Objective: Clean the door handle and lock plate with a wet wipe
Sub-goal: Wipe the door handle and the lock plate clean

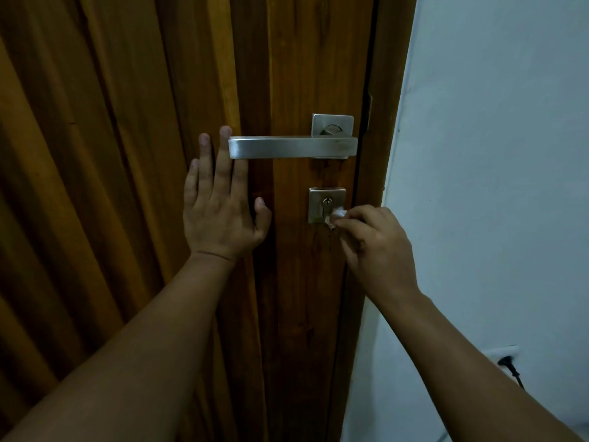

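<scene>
From the head camera, the wooden door (127, 154) filled the left of the frame, its warm brown boards running in long vertical grooves, grain plain to see. One door handle (291, 147) sat across it, a flat, square-edged bar of brushed metal lying level, fixed at its right end to a square metal rose (332, 124) with rounded corners. Below that, one lock plate (318, 204), also square and brushed, carried a keyhole cylinder in its middle.

Two bare hands were in play. The left hand (220, 205) lay flat against the wood, fingers spread and straight, gripping nothing, its fingertips just beside the free left end of the handle and its thumb pointed toward the lock plate. The right hand (373, 240) was pinched shut on one wet wipe (338, 214), a small crumpled white wad, soft and fibrous, pressed against the right side of the lock plate beside the keyhole.

To the right, the dark door frame (387, 122) ran down beside a smooth, pale wall (494, 154). Low on that wall sat one white socket (502, 354) with a black plug (507, 362) in it, its cable trailing downward.
</scene>
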